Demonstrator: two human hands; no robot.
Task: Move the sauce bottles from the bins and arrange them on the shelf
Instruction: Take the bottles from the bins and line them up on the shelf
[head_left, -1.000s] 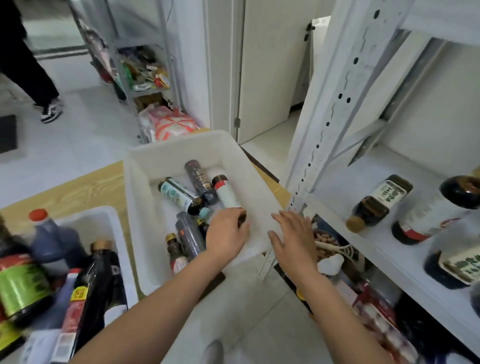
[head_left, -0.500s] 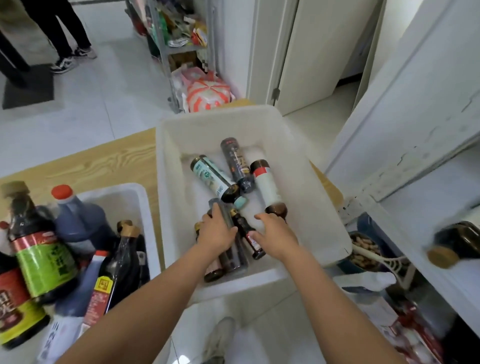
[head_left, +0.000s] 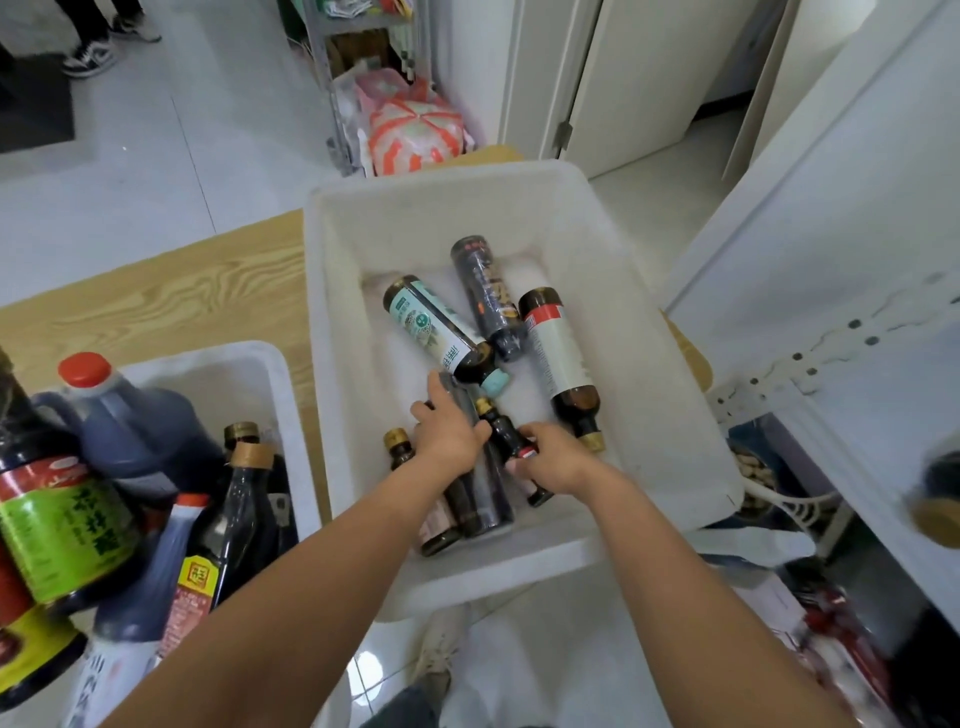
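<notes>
A white bin (head_left: 670, 405) holds several sauce bottles lying down. Both my hands are inside it near the front. My left hand (head_left: 448, 434) grips a tall dark bottle (head_left: 488, 499). My right hand (head_left: 551, 457) grips a small dark bottle with a gold cap (head_left: 500, 423). Behind them lie a teal-labelled bottle (head_left: 434, 325), a dark bottle (head_left: 488, 296) and a brown bottle with a white label (head_left: 558, 353). A second white bin (head_left: 260, 364) at the left holds large sauce bottles (head_left: 130, 431). The white shelf (head_left: 852, 415) stands at the right with one bottle (head_left: 940, 499) lying blurred on it.
Both bins sit on a wooden table (head_left: 156, 301). Below the shelf are packets and a basket (head_left: 763, 478). A metal rack with a striped bag (head_left: 415, 130) stands beyond the table. A person's shoes (head_left: 88, 54) show at the far left.
My right hand has come from the shelf post into the bin and closed round the small gold-capped bottle. My left hand has closed round the tall dark bottle. The view swung left and down.
</notes>
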